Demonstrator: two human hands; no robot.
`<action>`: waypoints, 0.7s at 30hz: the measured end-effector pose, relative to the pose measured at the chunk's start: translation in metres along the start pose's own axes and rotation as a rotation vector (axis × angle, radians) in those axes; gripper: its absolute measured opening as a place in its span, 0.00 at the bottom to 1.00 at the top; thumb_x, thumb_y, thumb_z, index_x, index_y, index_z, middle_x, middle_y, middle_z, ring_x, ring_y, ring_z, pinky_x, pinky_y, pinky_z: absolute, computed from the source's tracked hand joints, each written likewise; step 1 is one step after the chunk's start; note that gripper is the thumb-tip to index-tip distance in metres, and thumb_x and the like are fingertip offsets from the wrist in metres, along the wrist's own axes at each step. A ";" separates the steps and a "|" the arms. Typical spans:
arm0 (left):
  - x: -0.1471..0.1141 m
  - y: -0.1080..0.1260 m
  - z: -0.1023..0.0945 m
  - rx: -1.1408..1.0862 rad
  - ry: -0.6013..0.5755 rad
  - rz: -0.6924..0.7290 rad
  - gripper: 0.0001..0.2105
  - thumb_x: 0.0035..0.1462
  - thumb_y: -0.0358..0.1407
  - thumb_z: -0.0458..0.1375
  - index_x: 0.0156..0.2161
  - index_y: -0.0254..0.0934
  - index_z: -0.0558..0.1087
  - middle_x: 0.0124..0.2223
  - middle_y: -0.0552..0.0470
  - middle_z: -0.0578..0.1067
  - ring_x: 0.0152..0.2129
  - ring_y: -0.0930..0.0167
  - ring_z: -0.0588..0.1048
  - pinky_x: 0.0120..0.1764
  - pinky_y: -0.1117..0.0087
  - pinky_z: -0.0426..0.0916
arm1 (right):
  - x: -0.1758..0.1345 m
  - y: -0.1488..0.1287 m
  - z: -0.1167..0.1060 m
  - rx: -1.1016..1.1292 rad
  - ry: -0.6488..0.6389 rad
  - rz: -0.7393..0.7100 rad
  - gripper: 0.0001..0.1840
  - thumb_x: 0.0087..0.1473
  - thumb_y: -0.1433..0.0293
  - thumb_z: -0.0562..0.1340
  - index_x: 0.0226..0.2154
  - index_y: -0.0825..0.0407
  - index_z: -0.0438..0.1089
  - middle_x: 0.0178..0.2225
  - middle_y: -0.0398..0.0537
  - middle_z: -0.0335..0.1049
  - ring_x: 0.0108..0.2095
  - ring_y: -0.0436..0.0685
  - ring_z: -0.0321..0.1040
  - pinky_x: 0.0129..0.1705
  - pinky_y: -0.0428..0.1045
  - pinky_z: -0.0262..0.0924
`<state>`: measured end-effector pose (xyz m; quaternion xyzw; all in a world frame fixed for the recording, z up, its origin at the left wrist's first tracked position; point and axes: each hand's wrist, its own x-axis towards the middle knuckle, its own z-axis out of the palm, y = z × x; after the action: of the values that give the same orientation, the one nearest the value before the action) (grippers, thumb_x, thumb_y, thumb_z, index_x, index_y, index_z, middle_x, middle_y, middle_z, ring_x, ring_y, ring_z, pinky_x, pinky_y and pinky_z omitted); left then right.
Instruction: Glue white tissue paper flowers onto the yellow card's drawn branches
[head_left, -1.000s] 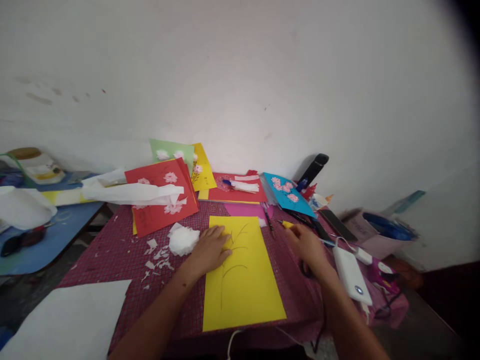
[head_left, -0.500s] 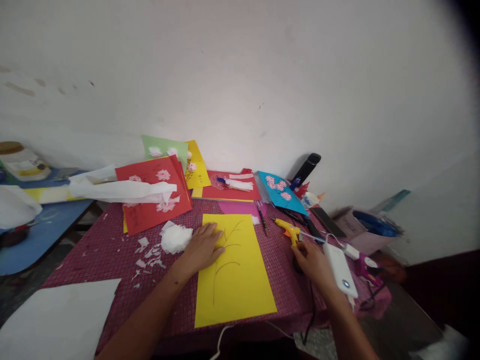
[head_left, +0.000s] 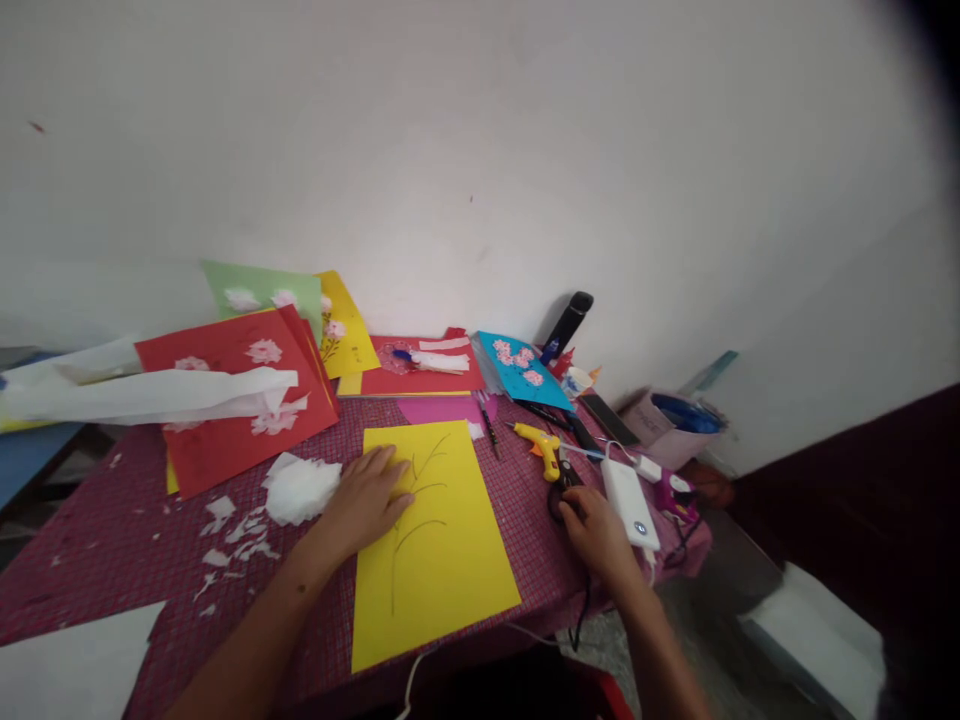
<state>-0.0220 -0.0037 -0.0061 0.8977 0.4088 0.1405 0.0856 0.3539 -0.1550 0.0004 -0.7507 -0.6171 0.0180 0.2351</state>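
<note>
A yellow sheet of paper (head_left: 450, 560) lies before me with a drawn line of stem and branches. My left hand (head_left: 364, 505) rests flat on its left edge, fingers stretched out. Just left of that hand sits a clump of white tissue paper (head_left: 300, 488), with torn white scraps (head_left: 251, 535) beside it. On the right, my right hand (head_left: 596, 525) is closed at a pair of black-handled scissors (head_left: 558, 497), partly covered by the fingers. A yellow hot glue gun (head_left: 541, 446) lies just beyond them, apart from the hand.
Red cards with tissue flowers (head_left: 225, 440) lie at back left under a white paper strip (head_left: 150, 395). A blue card (head_left: 525, 372) leans at the back. A white power bank (head_left: 630, 505) and a purple power strip (head_left: 679, 497) are at right, with cables.
My view has turned to the right. My right hand has drawn back from the glue gun's handle to the scissors, which now show more. The left hand stays on the yellow paper.
</note>
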 end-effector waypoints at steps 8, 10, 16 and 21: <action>0.001 -0.002 0.003 0.021 0.000 0.019 0.23 0.61 0.45 0.52 0.58 0.39 0.67 0.63 0.41 0.62 0.61 0.57 0.59 0.60 0.54 0.54 | -0.008 0.001 0.006 0.005 0.031 -0.035 0.12 0.58 0.65 0.56 0.36 0.52 0.74 0.45 0.58 0.72 0.48 0.63 0.67 0.53 0.57 0.60; 0.001 -0.001 0.001 0.028 -0.008 0.014 0.23 0.61 0.45 0.51 0.58 0.38 0.67 0.63 0.41 0.62 0.61 0.57 0.59 0.60 0.54 0.54 | -0.006 0.001 0.003 0.012 0.004 -0.031 0.12 0.59 0.65 0.56 0.36 0.52 0.73 0.44 0.57 0.72 0.47 0.63 0.68 0.52 0.57 0.60; 0.000 0.002 -0.003 0.020 -0.009 0.002 0.23 0.61 0.45 0.52 0.58 0.39 0.67 0.63 0.41 0.62 0.61 0.57 0.58 0.61 0.54 0.53 | 0.006 0.001 -0.001 0.004 -0.073 -0.002 0.14 0.59 0.64 0.54 0.38 0.52 0.73 0.40 0.53 0.73 0.43 0.60 0.69 0.48 0.55 0.60; -0.001 0.004 -0.006 0.005 -0.015 -0.009 0.23 0.61 0.45 0.52 0.58 0.39 0.67 0.63 0.41 0.62 0.61 0.57 0.58 0.61 0.54 0.53 | 0.008 0.001 0.000 -0.033 -0.057 -0.011 0.15 0.59 0.63 0.55 0.37 0.53 0.74 0.39 0.53 0.73 0.41 0.60 0.69 0.47 0.54 0.61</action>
<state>-0.0212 -0.0068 0.0009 0.8971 0.4124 0.1323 0.0868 0.3569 -0.1474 0.0020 -0.7503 -0.6278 0.0282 0.2050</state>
